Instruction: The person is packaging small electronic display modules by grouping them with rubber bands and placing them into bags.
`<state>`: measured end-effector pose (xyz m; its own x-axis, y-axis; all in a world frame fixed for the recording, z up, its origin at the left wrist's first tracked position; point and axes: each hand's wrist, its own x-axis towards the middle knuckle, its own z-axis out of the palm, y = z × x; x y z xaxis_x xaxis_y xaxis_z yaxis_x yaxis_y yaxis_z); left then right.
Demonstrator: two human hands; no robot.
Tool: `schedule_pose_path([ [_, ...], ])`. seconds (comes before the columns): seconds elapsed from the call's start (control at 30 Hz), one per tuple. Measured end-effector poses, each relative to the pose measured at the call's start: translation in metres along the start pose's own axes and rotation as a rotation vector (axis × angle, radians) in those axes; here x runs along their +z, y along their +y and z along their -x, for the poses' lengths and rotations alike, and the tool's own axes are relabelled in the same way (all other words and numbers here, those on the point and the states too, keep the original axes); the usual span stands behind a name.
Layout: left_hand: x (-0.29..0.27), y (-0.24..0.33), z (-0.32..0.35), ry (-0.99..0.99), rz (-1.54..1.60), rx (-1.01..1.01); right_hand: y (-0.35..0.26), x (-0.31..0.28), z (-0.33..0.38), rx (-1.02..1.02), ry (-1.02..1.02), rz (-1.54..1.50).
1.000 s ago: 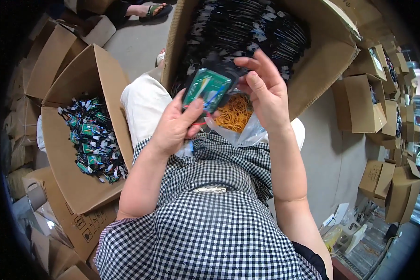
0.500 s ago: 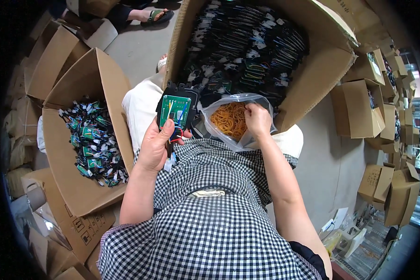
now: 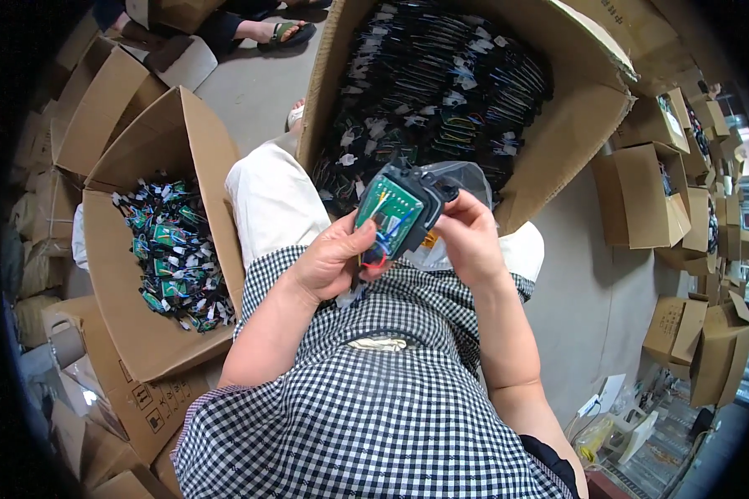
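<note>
My left hand [image 3: 333,259] grips a green circuit board [image 3: 391,209] seated in a black plastic housing [image 3: 420,226], its thumb across the board's lower edge. Yellow, blue and red wires run from the board, and a connector end hangs below my fingers. At the housing's right edge, the fingers of my right hand [image 3: 476,243] are pinched together; whatever is between them is too small to see. Behind the housing, on my lap, lies a clear plastic bag [image 3: 468,176], mostly covered. A bit of its orange rubber bands [image 3: 429,239] shows between the housing and my right hand.
Ahead stands a big cardboard box [image 3: 570,154] with rows of black wired units [image 3: 424,75]. To the left, another box [image 3: 112,274] holds loose green boards [image 3: 171,237] with wires. More cartons [image 3: 641,195] are stacked at right. Another person's sandalled foot [image 3: 285,35] is at upper left.
My right hand has come out of the bag of rubber bands to the housing's edge. My left hand has carried the housing rightward and tilted it, in front of the bag.
</note>
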<state>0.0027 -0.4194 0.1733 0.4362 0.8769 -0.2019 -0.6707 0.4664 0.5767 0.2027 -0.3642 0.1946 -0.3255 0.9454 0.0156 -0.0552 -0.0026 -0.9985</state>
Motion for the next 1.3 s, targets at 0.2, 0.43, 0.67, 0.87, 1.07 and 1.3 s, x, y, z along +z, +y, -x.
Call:
schedule_pose_path([
  [0.2,0.002,0.009,0.004,-0.087,0.125,0.059,0.006,-0.012,0.012,0.356,-0.537,-0.773],
  [0.43,-0.007,0.017,0.012,0.117,0.142,0.056,0.028,-0.054,0.013,-0.19,-0.578,-0.774],
  [0.67,0.029,0.028,-0.008,0.252,-1.698,0.139,-0.033,-0.019,-0.04,-0.425,-0.349,0.707],
  [0.87,0.034,0.027,0.013,-0.038,-1.308,0.4,0.0,-0.028,-0.065,0.183,-0.304,-0.426],
  [1.07,0.014,0.037,0.019,0.249,-0.107,0.063,-0.037,-0.017,-0.041,-0.413,-0.321,0.131],
  [1.3,0.011,0.058,0.038,0.243,-1.326,0.102,-0.037,-0.034,-0.051,-0.204,-0.507,0.249],
])
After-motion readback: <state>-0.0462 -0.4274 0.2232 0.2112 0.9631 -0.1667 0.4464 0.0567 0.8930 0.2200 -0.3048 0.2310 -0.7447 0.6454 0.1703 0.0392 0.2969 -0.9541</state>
